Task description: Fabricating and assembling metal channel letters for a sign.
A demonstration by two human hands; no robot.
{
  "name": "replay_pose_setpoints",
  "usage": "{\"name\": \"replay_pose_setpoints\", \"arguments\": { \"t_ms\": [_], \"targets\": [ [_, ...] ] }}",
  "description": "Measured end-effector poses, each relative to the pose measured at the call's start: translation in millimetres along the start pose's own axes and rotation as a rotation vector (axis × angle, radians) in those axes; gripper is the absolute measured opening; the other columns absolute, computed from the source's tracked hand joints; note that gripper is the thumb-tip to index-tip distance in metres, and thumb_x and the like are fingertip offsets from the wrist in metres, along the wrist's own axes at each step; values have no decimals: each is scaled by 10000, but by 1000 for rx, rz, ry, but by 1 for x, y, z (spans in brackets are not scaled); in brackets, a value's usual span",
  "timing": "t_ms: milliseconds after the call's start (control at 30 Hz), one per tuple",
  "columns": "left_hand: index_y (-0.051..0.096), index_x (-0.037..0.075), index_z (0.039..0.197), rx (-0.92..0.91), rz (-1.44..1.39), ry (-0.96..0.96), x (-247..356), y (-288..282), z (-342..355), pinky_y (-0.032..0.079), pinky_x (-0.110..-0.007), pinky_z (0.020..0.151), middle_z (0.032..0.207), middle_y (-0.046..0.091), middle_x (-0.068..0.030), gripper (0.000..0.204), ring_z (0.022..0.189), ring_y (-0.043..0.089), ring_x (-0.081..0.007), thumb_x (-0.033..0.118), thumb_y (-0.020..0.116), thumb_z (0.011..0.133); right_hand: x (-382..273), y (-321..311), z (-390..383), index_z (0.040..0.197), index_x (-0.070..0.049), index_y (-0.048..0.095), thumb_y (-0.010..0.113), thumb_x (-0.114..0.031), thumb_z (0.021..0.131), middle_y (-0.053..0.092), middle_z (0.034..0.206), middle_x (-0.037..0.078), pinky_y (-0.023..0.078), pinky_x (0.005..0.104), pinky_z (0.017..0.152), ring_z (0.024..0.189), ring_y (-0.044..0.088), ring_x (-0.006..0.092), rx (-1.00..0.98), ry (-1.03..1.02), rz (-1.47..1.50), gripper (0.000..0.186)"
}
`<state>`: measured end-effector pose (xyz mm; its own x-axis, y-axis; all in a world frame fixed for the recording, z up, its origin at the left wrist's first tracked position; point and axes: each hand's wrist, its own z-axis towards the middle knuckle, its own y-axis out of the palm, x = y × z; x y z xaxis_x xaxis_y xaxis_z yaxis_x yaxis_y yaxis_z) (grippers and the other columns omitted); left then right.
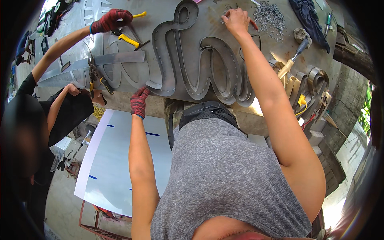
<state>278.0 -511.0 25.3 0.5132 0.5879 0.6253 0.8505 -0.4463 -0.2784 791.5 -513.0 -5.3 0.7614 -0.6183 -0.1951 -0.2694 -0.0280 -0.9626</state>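
Table (214, 25): metal, over concrete floor (64, 196). Lettering (181, 60): lay centre. Left hand (139, 102): at its near left end. Right hand (237, 21): far, beside metal bits (269, 21). Grips: could not tell.

On your table (216, 29): one looping grey metal script form (186, 80), walls on edge; one red-handled tool (253, 25), part-hidden.

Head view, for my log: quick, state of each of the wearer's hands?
Left hand: curled at the lower-left end of the metal lettering; grip can't be told.
Right hand: bare, at a red-handled tool; holding it or not can't be told.
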Motion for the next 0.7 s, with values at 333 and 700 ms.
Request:
{"name": "replay_pose_setpoints", "arguments": {
  "t_ms": [333, 700],
  "targets": [
    [706, 7, 1116, 9, -30, 34, -5, -2, 3, 462, -302, 906, 1035, 717, -97, 342, 945, 633, -163, 206, 742, 839, 4, 24, 18, 1013, -186, 737, 655, -426, 858, 665, 1112, 110, 448, 539, 931, 1100, 584, 368, -23, -25, -154, 298],
    [703, 21, 1129, -2, -22, 37, -10, -3, 6, 452, -289, 906, 1019, 717, -52, 366, 951, 621, -144, 256, 742, 851, -45, -19, -56, 1027, -26, 703, 708, -206, 848, 730, 916, 85, 529, 289, 778, 823, 676, 150, -56, -135, 613, 253]
  ]
}}
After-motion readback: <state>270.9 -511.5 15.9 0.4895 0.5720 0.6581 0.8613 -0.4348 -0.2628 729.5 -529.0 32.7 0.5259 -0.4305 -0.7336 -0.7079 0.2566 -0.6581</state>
